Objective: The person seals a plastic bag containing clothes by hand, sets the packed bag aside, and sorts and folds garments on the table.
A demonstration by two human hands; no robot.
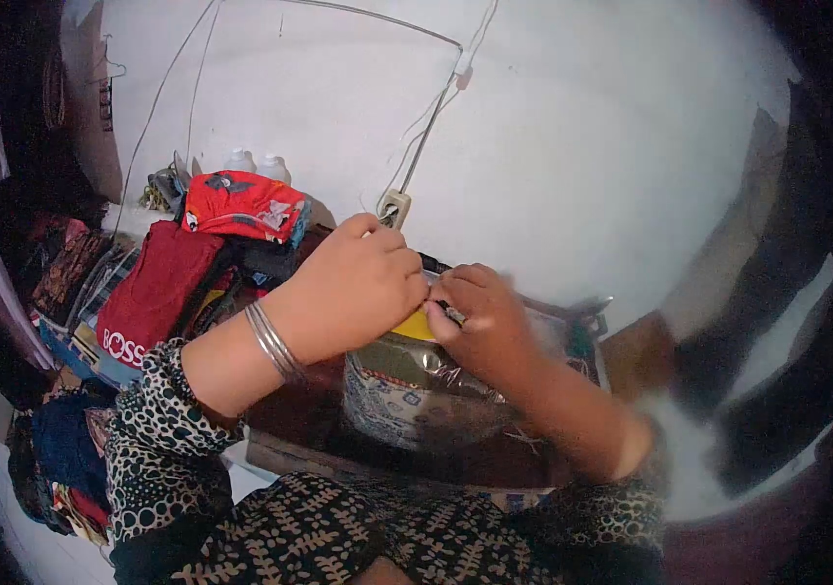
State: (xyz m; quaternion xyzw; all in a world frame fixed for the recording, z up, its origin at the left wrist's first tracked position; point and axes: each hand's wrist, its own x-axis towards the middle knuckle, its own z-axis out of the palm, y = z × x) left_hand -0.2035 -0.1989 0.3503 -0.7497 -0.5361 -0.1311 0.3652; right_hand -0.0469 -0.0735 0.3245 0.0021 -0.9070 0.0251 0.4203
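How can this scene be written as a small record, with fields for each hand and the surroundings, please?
Left hand: fingers curled, contents hidden
Right hand: pinching a small dark thing, not identifiable
Hand spacing: close together
Left wrist: silvery bangles
Near left hand: socket block on a cable
Below hands in view: blue-and-white patterned item
Left side: maroon cloth lettered BOSS; red patterned cloth
Background: white wall

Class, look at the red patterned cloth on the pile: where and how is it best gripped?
Probably by the near edge of the red patterned cloth, from the front: it lies on top with that edge exposed, while white containers stand behind.
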